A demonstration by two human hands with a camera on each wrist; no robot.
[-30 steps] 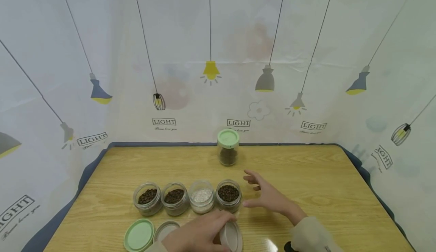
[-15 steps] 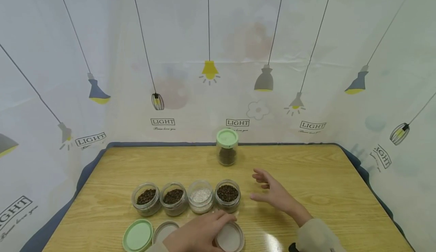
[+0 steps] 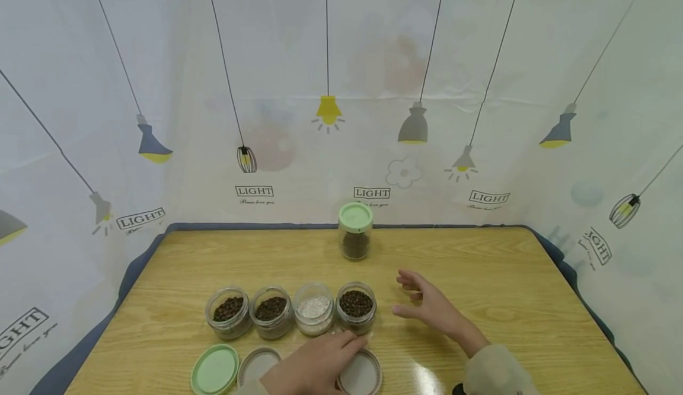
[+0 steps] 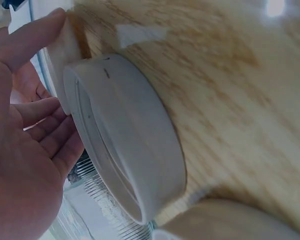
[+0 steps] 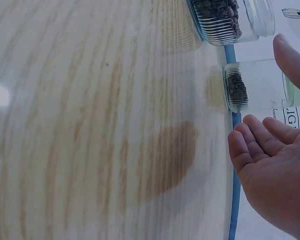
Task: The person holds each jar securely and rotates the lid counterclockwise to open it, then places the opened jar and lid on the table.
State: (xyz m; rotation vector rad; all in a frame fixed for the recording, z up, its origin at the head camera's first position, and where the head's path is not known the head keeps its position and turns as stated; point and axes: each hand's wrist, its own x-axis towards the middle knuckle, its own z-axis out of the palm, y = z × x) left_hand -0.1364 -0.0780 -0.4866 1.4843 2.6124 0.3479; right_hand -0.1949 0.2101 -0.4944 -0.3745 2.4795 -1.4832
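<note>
My left hand (image 3: 320, 362) is low on the table, its thumb and fingers spanning the edge of a whitish lid (image 3: 360, 373) that lies flat, hollow side up. In the left wrist view that lid (image 4: 60, 65) shows between thumb and fingers of the left hand (image 4: 25, 145); a second whitish lid (image 4: 140, 130) is nearer the camera. Behind the left hand stands an open glass jar of coffee beans (image 3: 356, 305). To the right of this jar, my right hand (image 3: 434, 309) hovers with loosely bent fingers, holding nothing.
Left of that jar stand an open jar of white grains (image 3: 313, 307) and two bean jars (image 3: 272, 311). A green lid (image 3: 215, 369) and a whitish lid (image 3: 259, 364) lie in front. A green-lidded jar (image 3: 356, 232) stands at the table's back edge.
The lid at my left hand has gone from tilted to flat on the table. My right hand has shifted right, away from the nearest bean jar, and then dipped slightly.
</note>
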